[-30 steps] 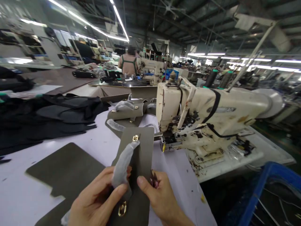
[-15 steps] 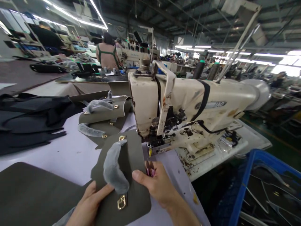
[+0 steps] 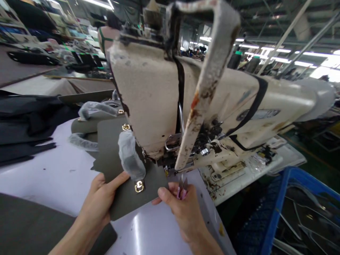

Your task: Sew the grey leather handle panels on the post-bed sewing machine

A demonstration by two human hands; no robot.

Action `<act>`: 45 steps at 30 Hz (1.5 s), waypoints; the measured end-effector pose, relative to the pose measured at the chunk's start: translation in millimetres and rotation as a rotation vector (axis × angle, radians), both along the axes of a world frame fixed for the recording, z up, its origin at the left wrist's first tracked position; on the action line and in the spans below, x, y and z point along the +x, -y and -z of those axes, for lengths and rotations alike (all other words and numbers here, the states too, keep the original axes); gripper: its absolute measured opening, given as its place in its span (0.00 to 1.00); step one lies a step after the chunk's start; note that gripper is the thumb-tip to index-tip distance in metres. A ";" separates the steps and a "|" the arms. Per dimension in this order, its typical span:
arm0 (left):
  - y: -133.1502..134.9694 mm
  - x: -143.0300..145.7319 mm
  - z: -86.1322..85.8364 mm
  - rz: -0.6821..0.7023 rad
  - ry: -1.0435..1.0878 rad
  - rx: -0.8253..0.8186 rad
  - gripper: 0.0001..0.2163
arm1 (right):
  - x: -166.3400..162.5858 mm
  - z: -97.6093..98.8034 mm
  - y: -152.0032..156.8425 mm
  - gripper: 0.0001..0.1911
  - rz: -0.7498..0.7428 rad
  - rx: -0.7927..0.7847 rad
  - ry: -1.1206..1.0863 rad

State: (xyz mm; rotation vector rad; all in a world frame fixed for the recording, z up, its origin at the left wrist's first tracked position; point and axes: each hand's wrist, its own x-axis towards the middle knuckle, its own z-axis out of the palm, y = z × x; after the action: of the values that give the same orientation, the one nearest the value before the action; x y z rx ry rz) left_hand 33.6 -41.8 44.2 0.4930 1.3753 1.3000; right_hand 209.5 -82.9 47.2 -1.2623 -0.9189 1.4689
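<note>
An olive-grey bag panel [image 3: 154, 186] lies with its right edge under the sewing machine [image 3: 146, 92], close to the needle area. Across it runs a carrying handle [image 3: 131, 156] in clear wrap, between a near gold buckle [image 3: 139, 186] and a far gold buckle [image 3: 125, 126]. My left hand [image 3: 99, 194] grips the panel's left side, one finger stretched over the top toward the handle. Small pink-handled thread snips [image 3: 182, 189] sit in my right hand [image 3: 186, 212], blades pointing up. Its thumb and fingertips are by the panel's near right corner.
More panels with wrapped handles [image 3: 85, 141] lie behind on the white table [image 3: 61, 177]. Dark fabric pieces [image 3: 26, 124] are stacked at left, another olive-grey panel [image 3: 34, 226] at near left. A blue crate [image 3: 276, 209] of parts stands at right. A person [image 3: 108, 32] sits farther back.
The panel has moved away from me, its right edge now under the machine head. Both hands went along with it. The view has come closer to the machine, and the snips show more clearly.
</note>
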 end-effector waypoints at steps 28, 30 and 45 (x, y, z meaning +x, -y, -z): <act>-19.6 -0.1 -13.2 0.058 0.089 -0.010 0.30 | -15.7 22.6 -12.7 0.21 0.165 0.012 -0.009; -23.8 -1.8 -11.3 0.091 0.169 -0.082 0.30 | -16.8 24.5 -12.3 0.21 0.173 0.007 -0.016; -33.2 -9.5 6.5 0.131 -0.221 0.254 0.24 | -21.4 13.1 -13.3 0.22 0.156 -0.001 0.001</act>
State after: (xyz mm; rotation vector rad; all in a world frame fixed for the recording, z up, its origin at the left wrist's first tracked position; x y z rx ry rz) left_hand 24.1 -8.6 37.7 0.9085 1.3379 1.3492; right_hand 188.1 -69.6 34.0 -1.3056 -0.8016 1.3473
